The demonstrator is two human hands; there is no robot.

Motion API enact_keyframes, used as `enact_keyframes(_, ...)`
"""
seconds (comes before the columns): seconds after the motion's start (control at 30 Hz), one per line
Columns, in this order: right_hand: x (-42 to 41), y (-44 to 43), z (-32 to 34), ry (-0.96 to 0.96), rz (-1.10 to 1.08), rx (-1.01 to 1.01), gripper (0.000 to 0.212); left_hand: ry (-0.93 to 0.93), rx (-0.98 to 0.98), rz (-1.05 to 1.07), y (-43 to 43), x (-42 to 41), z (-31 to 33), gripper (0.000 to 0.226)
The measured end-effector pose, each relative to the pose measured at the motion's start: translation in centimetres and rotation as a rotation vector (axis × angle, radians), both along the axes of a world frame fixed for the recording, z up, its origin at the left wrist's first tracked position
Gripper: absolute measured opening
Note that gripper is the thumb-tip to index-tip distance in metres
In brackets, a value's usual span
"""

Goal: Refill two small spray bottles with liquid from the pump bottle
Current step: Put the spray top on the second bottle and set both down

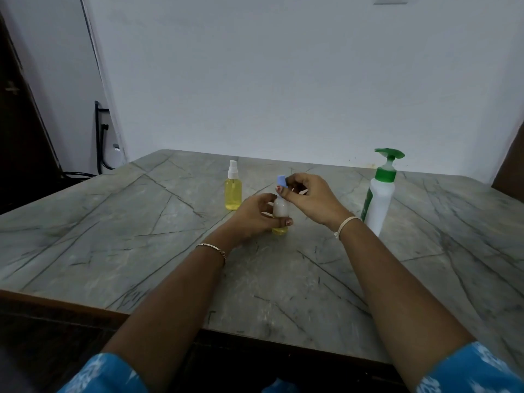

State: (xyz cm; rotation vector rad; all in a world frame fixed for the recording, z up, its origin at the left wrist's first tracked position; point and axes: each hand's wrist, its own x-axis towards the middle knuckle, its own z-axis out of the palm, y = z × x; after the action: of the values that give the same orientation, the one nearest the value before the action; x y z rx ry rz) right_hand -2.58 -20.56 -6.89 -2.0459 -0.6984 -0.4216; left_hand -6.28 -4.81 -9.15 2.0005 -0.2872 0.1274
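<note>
A small clear spray bottle [280,211] with a little yellow liquid at its bottom stands on the table centre. My left hand [255,217] grips its body. My right hand [309,195] pinches its blue spray head [281,180] at the top of the bottle. A second small spray bottle [233,194], white-capped and nearly full of yellow liquid, stands upright to the left behind it. The white pump bottle [380,199] with a green pump head stands at the right, just beyond my right wrist.
The grey marble-patterned table [113,236] runs to a white wall at the back. Its front edge lies close to me. Black cables [99,143] hang at the far left corner beside a dark door.
</note>
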Motion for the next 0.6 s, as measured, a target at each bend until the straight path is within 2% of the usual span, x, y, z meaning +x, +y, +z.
enact_keyframes(0.1, 0.0, -0.8, 0.3, 0.145, 0.097, 0.032, 0.032, -0.010, 0.006, -0.004, 0.0, 0.1, -0.1, 0.057)
enact_keyframes(0.2, -0.3, -0.9, 0.4, 0.192, 0.137, 0.055, 0.034, -0.016, 0.012, -0.003, 0.0, 0.2, -0.1, 0.052)
enact_keyframes(0.37, -0.4, -0.2, 0.2, 0.100, -0.003, 0.044, 0.018, -0.020, 0.014, 0.027, -0.4, 0.0, 0.1, 0.053)
enact_keyframes(0.6, -0.5, 0.3, -0.8, -0.088, -0.177, -0.126, 0.043, -0.059, 0.087, 0.068, -0.3, 0.1, 0.0, 0.033)
